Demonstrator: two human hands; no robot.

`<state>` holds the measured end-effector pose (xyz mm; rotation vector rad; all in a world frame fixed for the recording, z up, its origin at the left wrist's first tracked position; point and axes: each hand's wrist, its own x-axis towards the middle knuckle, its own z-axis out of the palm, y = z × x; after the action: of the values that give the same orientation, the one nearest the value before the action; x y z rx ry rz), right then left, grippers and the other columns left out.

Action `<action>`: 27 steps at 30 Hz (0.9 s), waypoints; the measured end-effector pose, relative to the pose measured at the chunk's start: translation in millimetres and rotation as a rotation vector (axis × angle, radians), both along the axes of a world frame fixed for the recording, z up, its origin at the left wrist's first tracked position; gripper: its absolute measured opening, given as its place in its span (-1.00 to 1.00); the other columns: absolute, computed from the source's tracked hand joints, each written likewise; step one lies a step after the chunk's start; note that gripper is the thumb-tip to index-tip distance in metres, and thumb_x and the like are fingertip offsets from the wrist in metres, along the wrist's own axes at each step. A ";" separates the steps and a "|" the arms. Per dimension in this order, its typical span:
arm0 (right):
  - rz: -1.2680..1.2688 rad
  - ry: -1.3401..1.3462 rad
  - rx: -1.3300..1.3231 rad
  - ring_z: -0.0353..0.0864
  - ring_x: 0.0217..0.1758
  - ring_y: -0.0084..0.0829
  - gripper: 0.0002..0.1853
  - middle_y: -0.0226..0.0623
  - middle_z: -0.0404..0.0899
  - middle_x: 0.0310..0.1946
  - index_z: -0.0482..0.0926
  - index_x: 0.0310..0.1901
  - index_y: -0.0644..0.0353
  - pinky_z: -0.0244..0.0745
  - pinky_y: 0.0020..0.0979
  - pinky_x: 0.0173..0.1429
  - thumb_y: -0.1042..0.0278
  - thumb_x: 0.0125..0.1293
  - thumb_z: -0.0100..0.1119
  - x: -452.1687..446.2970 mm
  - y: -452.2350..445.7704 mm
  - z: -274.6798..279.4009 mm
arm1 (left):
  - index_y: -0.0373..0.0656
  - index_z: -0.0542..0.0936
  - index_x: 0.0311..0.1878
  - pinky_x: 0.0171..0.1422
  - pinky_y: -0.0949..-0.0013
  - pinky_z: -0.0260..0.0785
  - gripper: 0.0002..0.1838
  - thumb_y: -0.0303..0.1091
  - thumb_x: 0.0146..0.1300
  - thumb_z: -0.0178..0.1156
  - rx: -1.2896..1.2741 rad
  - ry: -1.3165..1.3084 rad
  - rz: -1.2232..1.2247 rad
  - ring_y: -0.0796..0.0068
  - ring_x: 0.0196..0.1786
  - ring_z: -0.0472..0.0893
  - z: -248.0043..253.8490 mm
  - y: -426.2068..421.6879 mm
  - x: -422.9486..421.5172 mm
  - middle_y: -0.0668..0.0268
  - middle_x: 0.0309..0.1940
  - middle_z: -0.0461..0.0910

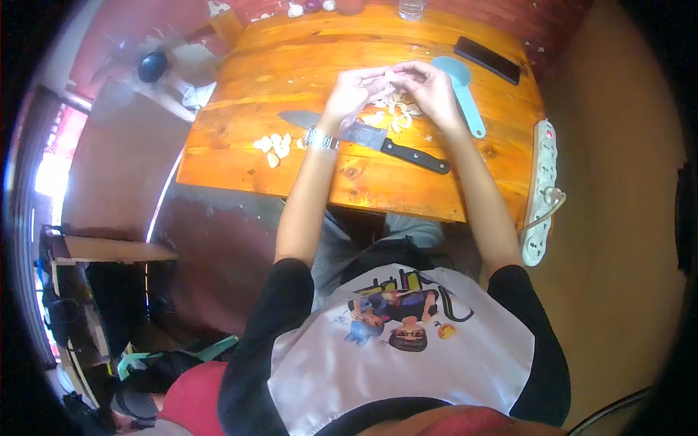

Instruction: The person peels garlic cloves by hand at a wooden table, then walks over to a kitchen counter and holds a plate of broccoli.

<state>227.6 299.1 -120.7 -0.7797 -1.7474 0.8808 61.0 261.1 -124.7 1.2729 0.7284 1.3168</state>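
Note:
Both hands meet above the wooden table (247, 94), over a heap of garlic peels and cloves (400, 116). My left hand (356, 91), with a metal watch at the wrist, has its fingers closed around a small pale piece that looks like garlic. The fingertips of my right hand (425, 83) pinch the same piece from the other side. Under my left forearm lies a knife (414, 155), its black handle pointing right and its blade partly hidden. Several peeled garlic cloves (274, 149) lie to the left of that forearm.
Right of my hands is a light blue strainer or scoop (469, 105), with a black phone (487, 60) beyond it. A glass (411, 9) and onions (313, 6) stand at the far edge. A white power strip (542, 192) runs along the right side.

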 end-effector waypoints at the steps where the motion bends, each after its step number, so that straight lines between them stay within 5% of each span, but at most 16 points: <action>1: -0.029 -0.015 0.084 0.58 -0.35 -0.52 -0.79 -0.31 0.62 -0.36 0.61 -0.23 0.18 0.48 -0.53 -0.25 0.45 0.03 0.25 0.6 -2.1 3.2 | -0.53 0.37 0.05 0.10 0.39 0.44 -0.62 -0.48 0.23 0.09 -0.030 -0.021 0.018 0.33 -0.02 0.55 -1.7 2.6 -0.3 0.04 -0.09 0.52; 6: -0.049 -0.117 0.418 0.60 -0.39 -0.39 -0.85 -0.27 0.60 -0.43 0.62 -0.30 0.16 0.49 -0.50 -0.29 0.40 0.06 0.25 1.8 -8.3 10.3 | -0.51 0.40 0.03 0.04 0.41 0.46 -0.64 -0.48 0.22 0.11 -0.034 0.033 -0.013 0.34 -0.10 0.59 0.1 -6.0 -8.3 0.04 -0.13 0.55; 18: -0.040 -0.251 0.603 0.61 -0.33 -0.29 -0.86 -0.25 0.60 -0.36 0.58 -0.31 0.19 0.51 -0.42 -0.30 0.39 0.08 0.22 0.5 0.6 -1.6 | -0.51 0.44 -0.01 0.00 0.40 0.48 -0.66 -0.45 0.21 0.13 0.030 0.108 0.032 0.32 -0.13 0.60 -9.7 -11.1 -11.6 0.03 -0.15 0.56; 27: -0.060 -0.152 0.472 0.62 -0.29 -0.33 -0.88 -0.28 0.61 -0.34 0.60 -0.30 0.17 0.52 -0.45 -0.20 0.39 0.11 0.19 -5.9 -13.8 10.5 | -0.47 0.43 0.01 0.02 0.37 0.46 -0.64 -0.45 0.19 0.14 -0.020 0.008 0.012 0.28 -0.11 0.59 -12.4 -9.6 -17.6 0.01 -0.15 0.55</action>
<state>221.8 285.3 -110.1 -0.5887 -1.9521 0.3486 43.4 251.5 -137.1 1.2602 0.7540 1.3124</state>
